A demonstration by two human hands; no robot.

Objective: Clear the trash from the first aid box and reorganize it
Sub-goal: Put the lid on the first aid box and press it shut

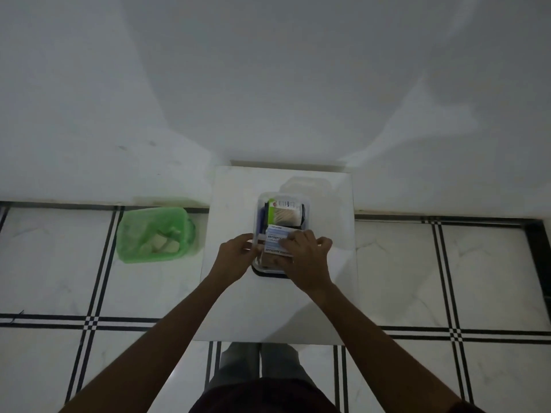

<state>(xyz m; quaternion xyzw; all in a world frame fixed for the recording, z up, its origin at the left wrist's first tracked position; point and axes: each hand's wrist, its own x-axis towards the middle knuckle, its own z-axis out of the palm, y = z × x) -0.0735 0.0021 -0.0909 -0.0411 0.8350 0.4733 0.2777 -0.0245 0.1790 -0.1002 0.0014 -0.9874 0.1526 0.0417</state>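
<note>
A clear plastic first aid box (pixel 306 210) stands on a small white table (pixel 235 308), on a dark base. Inside at the back lies a pack of cotton swabs (pixel 286 214) with a green end, and a dark blue item (pixel 261 219) stands along the left wall. A white and blue antiseptic box (pixel 275 241) lies across the front of the first aid box. My right hand (pixel 301 260) grips its right end from above. My left hand (pixel 235 254) pinches its left end at the box wall. A brown item beneath is mostly hidden.
A green bin (pixel 128 234) lined with a green bag sits on the floor left of the table, with pale scraps in it. A clear lid (pixel 307 184) lies on the table behind the first aid box. A white wall rises behind; the tiled floor surrounds the table.
</note>
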